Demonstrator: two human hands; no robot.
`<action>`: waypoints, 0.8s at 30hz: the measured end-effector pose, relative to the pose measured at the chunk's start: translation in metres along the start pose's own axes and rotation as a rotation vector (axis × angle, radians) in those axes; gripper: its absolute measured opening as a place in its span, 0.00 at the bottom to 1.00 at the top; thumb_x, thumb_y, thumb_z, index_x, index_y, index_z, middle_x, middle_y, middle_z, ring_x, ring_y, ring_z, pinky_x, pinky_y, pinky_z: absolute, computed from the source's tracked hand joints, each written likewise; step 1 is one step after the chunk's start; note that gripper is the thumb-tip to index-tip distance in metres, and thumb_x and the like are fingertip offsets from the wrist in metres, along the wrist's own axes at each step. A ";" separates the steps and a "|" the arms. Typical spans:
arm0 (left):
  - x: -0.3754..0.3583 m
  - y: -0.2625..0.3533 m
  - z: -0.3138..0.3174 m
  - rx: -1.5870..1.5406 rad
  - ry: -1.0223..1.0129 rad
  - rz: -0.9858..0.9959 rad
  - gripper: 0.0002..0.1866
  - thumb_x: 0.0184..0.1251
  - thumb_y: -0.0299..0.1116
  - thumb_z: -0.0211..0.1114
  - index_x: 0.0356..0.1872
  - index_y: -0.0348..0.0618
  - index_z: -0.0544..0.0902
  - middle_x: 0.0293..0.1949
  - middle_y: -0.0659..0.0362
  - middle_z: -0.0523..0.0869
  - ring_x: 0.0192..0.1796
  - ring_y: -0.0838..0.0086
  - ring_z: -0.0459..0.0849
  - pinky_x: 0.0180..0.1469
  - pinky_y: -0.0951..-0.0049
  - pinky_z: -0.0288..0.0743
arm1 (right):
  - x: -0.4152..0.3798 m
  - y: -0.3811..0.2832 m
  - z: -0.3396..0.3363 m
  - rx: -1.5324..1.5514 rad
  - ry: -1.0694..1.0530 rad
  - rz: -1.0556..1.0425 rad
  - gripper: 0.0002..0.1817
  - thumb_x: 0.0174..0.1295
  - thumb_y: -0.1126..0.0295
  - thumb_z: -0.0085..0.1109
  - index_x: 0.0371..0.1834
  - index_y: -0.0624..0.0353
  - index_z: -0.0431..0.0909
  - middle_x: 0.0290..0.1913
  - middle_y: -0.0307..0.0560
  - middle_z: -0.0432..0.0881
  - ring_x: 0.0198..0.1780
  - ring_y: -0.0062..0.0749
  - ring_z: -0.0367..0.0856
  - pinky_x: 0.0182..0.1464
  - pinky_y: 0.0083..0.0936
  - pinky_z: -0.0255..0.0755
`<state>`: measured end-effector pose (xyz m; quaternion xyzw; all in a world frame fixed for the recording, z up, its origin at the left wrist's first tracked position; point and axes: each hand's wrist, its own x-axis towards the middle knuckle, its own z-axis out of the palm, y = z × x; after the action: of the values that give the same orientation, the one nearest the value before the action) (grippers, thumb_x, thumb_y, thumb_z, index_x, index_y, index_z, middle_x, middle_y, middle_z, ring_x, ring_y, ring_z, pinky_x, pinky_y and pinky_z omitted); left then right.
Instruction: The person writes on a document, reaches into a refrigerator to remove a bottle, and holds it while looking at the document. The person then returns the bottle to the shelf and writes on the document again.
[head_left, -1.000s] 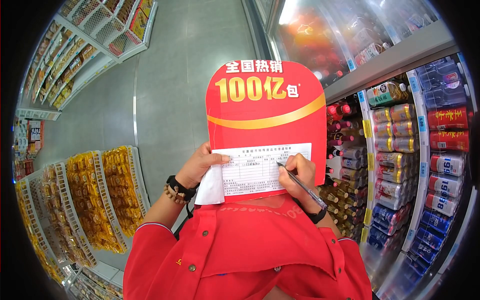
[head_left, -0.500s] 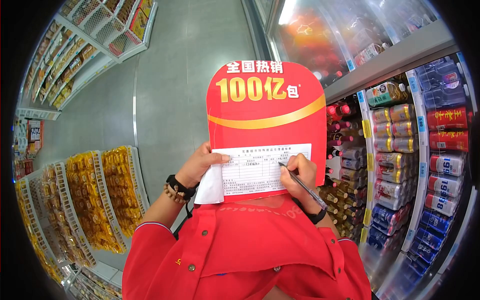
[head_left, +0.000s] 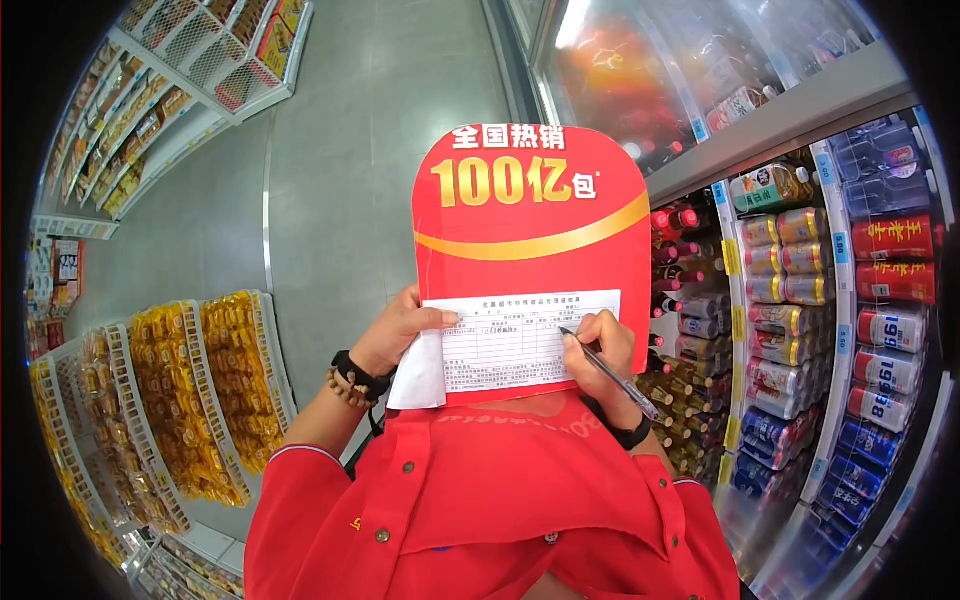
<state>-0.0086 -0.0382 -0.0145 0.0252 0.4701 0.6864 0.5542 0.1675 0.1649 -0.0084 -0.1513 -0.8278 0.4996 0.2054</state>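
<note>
A white printed form [head_left: 500, 350] with some handwriting lies on the lower part of a red promotional board [head_left: 530, 218], which has gold and white lettering. My left hand [head_left: 408, 325] grips the left edge of the form and the board, thumb on top and fingers hidden behind. A folded white flap of paper [head_left: 420, 375] hangs beneath that thumb. In my right hand [head_left: 603, 355] is a pen [head_left: 630, 388], its tip at the upper right of the form's table. The board's bottom edge is close to my red shirt [head_left: 520, 480].
Cooler shelves [head_left: 735, 330] with canned and bottled drinks stand close on the right, below glass doors [head_left: 630, 80]. Racks of yellow packaged goods [head_left: 170, 370] are at lower left, with more shelving [head_left: 190, 120] at upper left. Grey floor [head_left: 345, 150] runs between them.
My right hand and the pen have shifted very slightly to the right and down on the form. My left hand keeps its hold in almost the same place.
</note>
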 end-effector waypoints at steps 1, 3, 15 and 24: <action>0.000 -0.001 0.000 -0.004 0.004 0.001 0.21 0.54 0.21 0.63 0.51 0.34 0.73 0.47 0.55 0.81 0.47 0.75 0.81 0.52 0.74 0.74 | 0.000 0.000 0.000 -0.014 0.002 -0.015 0.15 0.41 0.78 0.62 0.20 0.59 0.62 0.14 0.45 0.68 0.14 0.33 0.67 0.19 0.24 0.61; -0.001 0.001 0.001 -0.007 0.002 -0.004 0.21 0.54 0.21 0.63 0.51 0.34 0.73 0.47 0.55 0.81 0.47 0.74 0.81 0.52 0.74 0.74 | 0.001 0.001 0.001 -0.042 0.007 -0.044 0.15 0.41 0.78 0.62 0.20 0.59 0.61 0.14 0.45 0.69 0.14 0.32 0.67 0.19 0.24 0.61; 0.001 0.000 0.001 -0.011 -0.002 0.010 0.20 0.54 0.22 0.63 0.51 0.34 0.74 0.47 0.55 0.81 0.47 0.75 0.81 0.52 0.74 0.74 | -0.002 0.005 0.001 0.013 0.040 0.002 0.14 0.43 0.78 0.62 0.20 0.60 0.62 0.15 0.46 0.68 0.14 0.32 0.67 0.19 0.25 0.61; 0.000 0.002 0.002 -0.011 -0.010 -0.010 0.20 0.54 0.22 0.63 0.50 0.34 0.75 0.46 0.55 0.82 0.46 0.75 0.81 0.52 0.73 0.74 | 0.000 0.005 -0.002 -0.048 -0.006 -0.044 0.14 0.43 0.78 0.61 0.20 0.59 0.61 0.14 0.45 0.67 0.14 0.32 0.67 0.19 0.25 0.61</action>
<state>-0.0091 -0.0367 -0.0116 0.0232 0.4636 0.6860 0.5602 0.1686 0.1683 -0.0119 -0.1365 -0.8434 0.4752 0.2103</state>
